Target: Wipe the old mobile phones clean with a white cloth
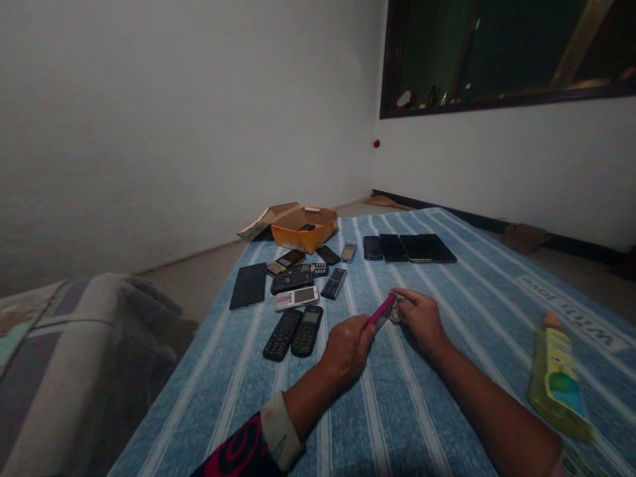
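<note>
A slim phone with a bright pink edge is held tilted above the striped cloth cover, seen nearly edge-on. My left hand is closed around its near end. At the far end, my right hand pinches a crumpled pale cloth against the phone; my fingers partly hide both. Left of my hands, two dark keypad phones lie side by side, with a white and pink phone just behind them. Another grey keypad phone rests farther back.
An orange cardboard box with its lid folded back stands at the far end. Several dark phones form a row to its right. A flat black tablet-like device lies left. At right lies a yellow-green bottle.
</note>
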Available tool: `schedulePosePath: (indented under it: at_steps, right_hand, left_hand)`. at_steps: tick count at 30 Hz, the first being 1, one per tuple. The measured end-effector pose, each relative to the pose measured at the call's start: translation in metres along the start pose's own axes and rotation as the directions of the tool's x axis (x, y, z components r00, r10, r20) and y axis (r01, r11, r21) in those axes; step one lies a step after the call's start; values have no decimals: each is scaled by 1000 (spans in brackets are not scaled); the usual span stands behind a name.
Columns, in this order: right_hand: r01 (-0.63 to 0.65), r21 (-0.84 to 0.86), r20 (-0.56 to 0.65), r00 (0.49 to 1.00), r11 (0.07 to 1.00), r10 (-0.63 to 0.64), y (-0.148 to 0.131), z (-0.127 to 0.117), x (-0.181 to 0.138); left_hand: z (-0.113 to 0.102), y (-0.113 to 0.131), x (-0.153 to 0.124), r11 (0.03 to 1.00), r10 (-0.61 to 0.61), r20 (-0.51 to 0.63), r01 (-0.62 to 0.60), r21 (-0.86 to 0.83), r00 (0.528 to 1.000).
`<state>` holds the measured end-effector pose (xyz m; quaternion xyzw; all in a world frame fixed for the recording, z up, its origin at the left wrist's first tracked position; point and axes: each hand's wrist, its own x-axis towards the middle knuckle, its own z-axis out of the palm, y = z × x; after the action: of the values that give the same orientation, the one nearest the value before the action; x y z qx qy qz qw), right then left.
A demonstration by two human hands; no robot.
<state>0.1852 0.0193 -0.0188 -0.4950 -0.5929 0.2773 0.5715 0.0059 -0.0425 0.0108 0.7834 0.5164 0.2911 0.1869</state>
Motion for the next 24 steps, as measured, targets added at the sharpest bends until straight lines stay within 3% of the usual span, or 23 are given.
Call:
schedulePosePath:
  at_steps: [5,7,9,12,14,18,24]
  right_hand:
    - [163,-36,36,986,986,-162,-6,0,-3]
    - [288,-46,90,955,957,-283,-12,3,-8]
    - [483,-92,178,868,871,-463,-19,7,-15]
    - [721,-185,319,687,668,-653,-28,13,-27]
    - [762,-220,354,644,609,-678,-31,15,-31]
    - [767,-256,378,640,589,-669,-27,11,-28]
    - [724,-398,339,687,563,-643,-5,1,-14]
  left_hand:
    - [4,2,0,998,-13,-7,13,55,1000]
    - [5,2,0,998,-13,-14,14,58,1000]
    - [5,2,0,999,-9,-22,10,43,1000]
    - [6,0,0,1000,-15,-34,15,-18,999]
    - [6,-1,0,998,-24,-40,21,-56,999]
    - [5,-1,0,996,-16,-33,13,-86,999]
    - [2,2,1,998,-29,-5,29,-53,1000]
